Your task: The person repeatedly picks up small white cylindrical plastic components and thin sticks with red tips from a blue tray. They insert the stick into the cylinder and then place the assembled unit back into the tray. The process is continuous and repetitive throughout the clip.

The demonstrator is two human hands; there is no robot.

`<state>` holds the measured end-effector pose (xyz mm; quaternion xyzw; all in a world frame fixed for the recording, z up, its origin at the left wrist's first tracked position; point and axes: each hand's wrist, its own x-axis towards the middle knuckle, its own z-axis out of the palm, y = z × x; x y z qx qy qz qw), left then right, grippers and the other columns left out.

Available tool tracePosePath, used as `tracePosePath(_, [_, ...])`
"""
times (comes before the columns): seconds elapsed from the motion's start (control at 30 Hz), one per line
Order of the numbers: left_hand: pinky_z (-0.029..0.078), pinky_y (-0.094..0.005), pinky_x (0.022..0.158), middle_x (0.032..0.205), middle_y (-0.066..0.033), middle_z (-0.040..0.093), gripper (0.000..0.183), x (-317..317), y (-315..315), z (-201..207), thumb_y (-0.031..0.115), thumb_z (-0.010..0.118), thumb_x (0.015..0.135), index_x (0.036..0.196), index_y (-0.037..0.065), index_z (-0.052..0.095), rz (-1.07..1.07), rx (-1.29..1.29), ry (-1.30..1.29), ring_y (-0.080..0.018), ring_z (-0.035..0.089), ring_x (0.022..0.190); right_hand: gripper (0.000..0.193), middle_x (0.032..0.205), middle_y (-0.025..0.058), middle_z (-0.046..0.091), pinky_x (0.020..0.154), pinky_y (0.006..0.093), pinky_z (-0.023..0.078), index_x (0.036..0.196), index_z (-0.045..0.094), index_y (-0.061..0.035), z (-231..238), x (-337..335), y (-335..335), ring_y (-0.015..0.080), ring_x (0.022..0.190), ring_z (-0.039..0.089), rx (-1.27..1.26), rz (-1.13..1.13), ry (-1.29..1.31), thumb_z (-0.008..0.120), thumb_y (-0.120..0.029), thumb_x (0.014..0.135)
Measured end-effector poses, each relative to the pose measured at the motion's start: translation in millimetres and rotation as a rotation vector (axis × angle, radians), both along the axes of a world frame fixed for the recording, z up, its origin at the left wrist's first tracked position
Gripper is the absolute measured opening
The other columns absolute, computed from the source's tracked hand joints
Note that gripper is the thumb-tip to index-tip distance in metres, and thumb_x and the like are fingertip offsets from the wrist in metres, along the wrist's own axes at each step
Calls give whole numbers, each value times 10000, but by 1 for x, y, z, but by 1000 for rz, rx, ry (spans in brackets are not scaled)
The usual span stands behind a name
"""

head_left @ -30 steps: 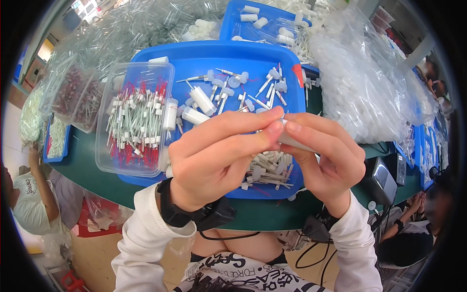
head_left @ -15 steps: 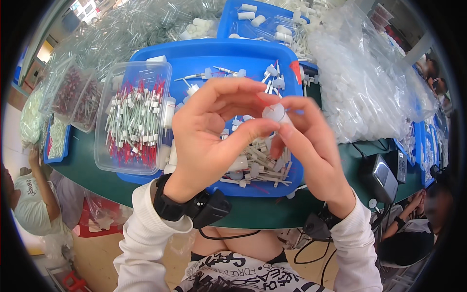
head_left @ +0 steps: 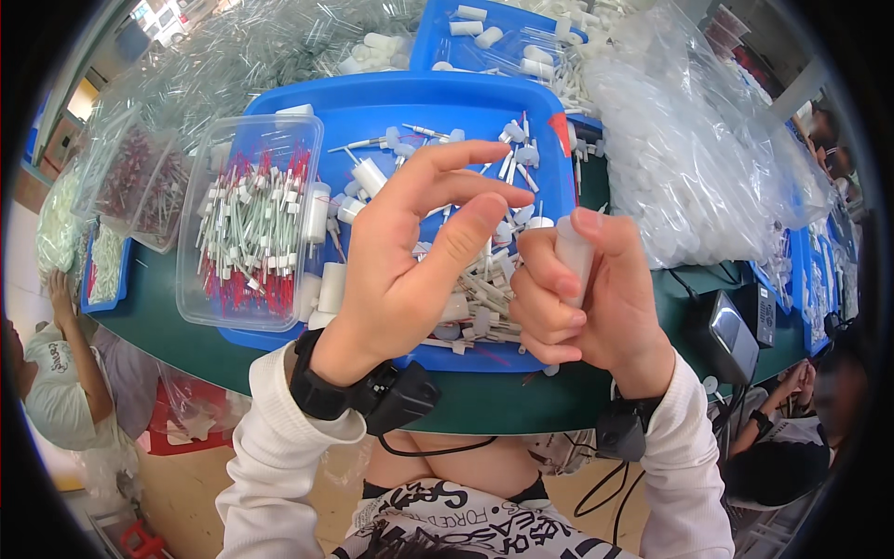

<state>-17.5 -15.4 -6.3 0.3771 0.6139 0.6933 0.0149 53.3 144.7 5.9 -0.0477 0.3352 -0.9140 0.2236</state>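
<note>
Over the green table (head_left: 521,401), near edge, just hold that white tube (head_left: 572,265) snug in the curled right hand (head_left: 610,312), with the left hand (head_left: 400,265) loose and apart.

Blue tray (head_left: 372,98); tube (head_left: 574,256) seemingly white.

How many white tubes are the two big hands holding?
1: a white tube, in the curled right hand. None shows in the open left hand, though its fingers may hide something small.
</note>
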Motion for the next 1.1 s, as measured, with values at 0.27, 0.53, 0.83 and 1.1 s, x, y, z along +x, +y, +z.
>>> tracePosePath(0.27, [426, -270, 794, 895, -97, 670, 295, 2, 1, 1, 180, 535, 903, 1124, -14, 523, -61, 6, -59, -114, 581, 860, 490, 473, 17, 355, 375, 271, 350, 599, 368, -104, 1, 0, -4, 117, 394, 307, -13, -14, 35, 302, -474, 913])
tracePosePath(0.53, [412, -286, 859, 957, -135, 648, 349, 2, -3, -1, 223, 480, 934, 1164, -39, 498, -172, -124, -67, -147, 581, 919, 469, 437, 12, 327, 449, 277, 364, 544, 333, -133, -13, 0, 1, 137, 407, 315, -5, 27, 78, 280, -440, 895])
tracePosePath(0.83, [413, -283, 861, 961, -141, 647, 341, 1, -5, 0, 208, 479, 933, 1164, -41, 502, -138, -189, 1, -152, 581, 936, 486, 504, 30, 387, 433, 255, 305, 661, 401, -106, 0, -1, -3, 117, 395, 291, -21, -49, -34, 271, -496, 921])
tracePosePath(1.1, [409, -278, 850, 956, -145, 646, 336, 0, -4, -4, 213, 474, 943, 1163, -40, 498, -76, -167, -103, -156, 580, 937, 598, 464, 12, 379, 390, 227, 263, 635, 386, -121, -9, -4, 3, 95, 355, 247, -52, -41, 15, 185, -610, 915])
